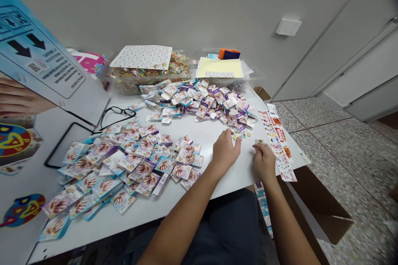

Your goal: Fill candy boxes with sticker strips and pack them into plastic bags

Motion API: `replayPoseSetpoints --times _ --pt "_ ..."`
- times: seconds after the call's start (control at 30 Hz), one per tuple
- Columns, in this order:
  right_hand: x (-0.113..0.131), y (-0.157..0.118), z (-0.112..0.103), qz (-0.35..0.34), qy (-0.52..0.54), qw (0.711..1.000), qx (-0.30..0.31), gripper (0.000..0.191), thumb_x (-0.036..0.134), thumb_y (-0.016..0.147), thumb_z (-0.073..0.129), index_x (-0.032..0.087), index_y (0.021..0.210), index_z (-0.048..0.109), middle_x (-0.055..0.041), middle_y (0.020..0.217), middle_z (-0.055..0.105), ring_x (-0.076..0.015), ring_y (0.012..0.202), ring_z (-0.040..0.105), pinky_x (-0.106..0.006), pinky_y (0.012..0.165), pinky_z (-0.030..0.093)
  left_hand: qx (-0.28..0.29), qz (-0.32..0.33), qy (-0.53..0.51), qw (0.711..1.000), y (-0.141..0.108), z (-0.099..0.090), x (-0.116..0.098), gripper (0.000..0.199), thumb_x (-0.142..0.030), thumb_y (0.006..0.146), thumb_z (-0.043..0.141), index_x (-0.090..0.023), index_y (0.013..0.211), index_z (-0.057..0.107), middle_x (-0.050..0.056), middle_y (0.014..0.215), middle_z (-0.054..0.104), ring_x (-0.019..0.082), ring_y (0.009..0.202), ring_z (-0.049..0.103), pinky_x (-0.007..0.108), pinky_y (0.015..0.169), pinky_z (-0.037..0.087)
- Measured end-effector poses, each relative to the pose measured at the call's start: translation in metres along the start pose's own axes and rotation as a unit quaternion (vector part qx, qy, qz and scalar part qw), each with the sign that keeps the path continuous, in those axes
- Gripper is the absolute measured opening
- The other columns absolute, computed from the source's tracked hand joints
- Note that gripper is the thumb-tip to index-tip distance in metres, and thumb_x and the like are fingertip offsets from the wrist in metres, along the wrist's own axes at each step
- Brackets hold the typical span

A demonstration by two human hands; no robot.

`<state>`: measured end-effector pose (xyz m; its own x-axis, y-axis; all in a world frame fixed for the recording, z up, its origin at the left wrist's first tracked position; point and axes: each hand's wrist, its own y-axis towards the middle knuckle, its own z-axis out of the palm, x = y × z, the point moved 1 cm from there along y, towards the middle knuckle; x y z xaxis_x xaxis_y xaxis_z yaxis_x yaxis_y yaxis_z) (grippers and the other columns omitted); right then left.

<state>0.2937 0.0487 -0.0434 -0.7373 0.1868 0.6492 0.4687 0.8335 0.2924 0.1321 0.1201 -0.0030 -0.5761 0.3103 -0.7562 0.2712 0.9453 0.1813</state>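
My left hand rests on the white table, its fingertips at a few small shiny packets. To the right, my right hand pinches a small packet between thumb and fingers. Beyond my hands lies a heap of small purple and blue boxes, some with raised flaps. Another large pile of similar boxes spreads over the left half of the table. Sticker sheets lie along the right edge, beside my right hand.
Clear tubs stand along the wall, with a printed sheet and a yellow pad on top. Glasses lie by the left pile. A large printed carton rises at left; an open cardboard box stands below the right edge.
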Motion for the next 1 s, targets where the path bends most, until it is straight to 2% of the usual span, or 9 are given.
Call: replayPoseSetpoints --times 0.1,0.2,0.3,0.43,0.53,0.73,0.8,0.9,1.0 --pt "0.0 0.029 0.005 -0.025 -0.054 0.998 0.026 0.032 0.023 0.093 0.043 0.015 0.11 0.07 -0.0166 0.116 0.061 -0.0276 0.098 0.06 -0.04 0.086 0.047 -0.052 -0.061 0.002 0.997 0.051 0.021 -0.003 0.031 -0.03 0.095 0.06 -0.015 0.121 0.052 0.018 0.126 0.062 0.03 0.124 0.056 0.038 0.101 0.045" --pt "0.004 0.048 0.01 -0.047 -0.089 0.993 0.059 0.025 0.026 0.091 0.054 0.016 0.106 0.072 -0.0161 0.119 0.06 -0.0291 0.103 0.057 -0.04 0.09 0.044 -0.072 -0.098 -0.006 0.993 0.086 0.036 -0.002 0.048 -0.033 0.087 0.072 -0.011 0.124 0.05 0.024 0.132 0.058 0.034 0.132 0.05 0.042 0.105 0.042" --pt "0.002 0.058 0.014 -0.051 -0.098 0.991 0.076 0.017 0.03 0.088 0.064 0.019 0.095 0.074 -0.0123 0.111 0.062 -0.0263 0.098 0.057 -0.036 0.086 0.043 -0.067 -0.111 -0.035 0.991 0.103 0.042 0.0 0.051 -0.026 0.081 0.079 -0.014 0.123 0.051 0.021 0.125 0.064 0.032 0.127 0.055 0.04 0.103 0.043" --pt "-0.01 0.062 0.018 -0.028 -0.069 0.996 0.053 0.02 0.031 0.089 0.062 0.018 0.094 0.075 -0.0092 0.1 0.062 -0.0201 0.08 0.057 -0.032 0.076 0.043 -0.083 -0.128 -0.09 0.984 0.106 0.031 -0.002 0.043 -0.02 0.079 0.077 -0.014 0.116 0.057 0.02 0.124 0.066 0.031 0.129 0.054 0.04 0.106 0.041" --pt "-0.014 0.057 0.018 -0.011 -0.013 1.0 -0.005 0.03 0.041 0.092 0.056 0.016 0.086 0.071 -0.0085 0.088 0.062 -0.0207 0.077 0.056 -0.033 0.074 0.043 -0.091 -0.124 -0.155 0.976 0.091 0.015 -0.007 0.027 -0.028 0.086 0.069 -0.015 0.109 0.061 0.016 0.119 0.068 0.029 0.122 0.06 0.039 0.104 0.044" --pt "0.013 0.009 0.006 0.061 0.133 0.977 -0.154 0.045 0.057 0.1 0.039 0.019 0.083 0.058 -0.0027 0.072 0.061 -0.0184 0.067 0.057 -0.031 0.065 0.046 -0.031 -0.145 -0.278 0.949 0.017 0.006 0.003 0.027 -0.037 0.092 0.064 -0.02 0.11 0.053 0.006 0.097 0.071 0.018 0.081 0.07 0.028 0.071 0.055" --pt "0.029 -0.011 0.005 0.08 0.198 0.965 -0.151 0.041 0.058 0.099 0.046 0.019 0.099 0.059 0.0004 0.07 0.061 -0.0158 0.058 0.056 -0.028 0.058 0.046 0.012 -0.169 -0.304 0.937 -0.006 0.008 0.012 0.025 -0.037 0.092 0.062 -0.021 0.104 0.048 0.003 0.088 0.068 0.015 0.066 0.068 0.024 0.055 0.051" --pt "0.051 -0.029 0.005 0.09 0.306 0.943 -0.092 0.043 0.054 0.096 0.058 0.02 0.121 0.053 0.0043 0.067 0.061 -0.0135 0.049 0.053 -0.025 0.048 0.044 0.086 -0.167 -0.346 0.919 -0.031 0.006 0.021 0.028 -0.039 0.088 0.066 -0.02 0.098 0.048 0.001 0.084 0.064 0.015 0.064 0.067 0.021 0.047 0.049" --pt "0.064 -0.031 0.002 0.019 0.297 0.954 -0.027 0.035 0.048 0.095 0.061 0.02 0.116 0.06 -0.0017 0.08 0.07 -0.0155 0.06 0.062 -0.028 0.055 0.052 0.152 -0.142 -0.383 0.9 -0.046 -0.008 0.023 0.032 -0.043 0.082 0.074 -0.017 0.091 0.057 0.001 0.081 0.064 0.017 0.069 0.068 0.024 0.051 0.055"
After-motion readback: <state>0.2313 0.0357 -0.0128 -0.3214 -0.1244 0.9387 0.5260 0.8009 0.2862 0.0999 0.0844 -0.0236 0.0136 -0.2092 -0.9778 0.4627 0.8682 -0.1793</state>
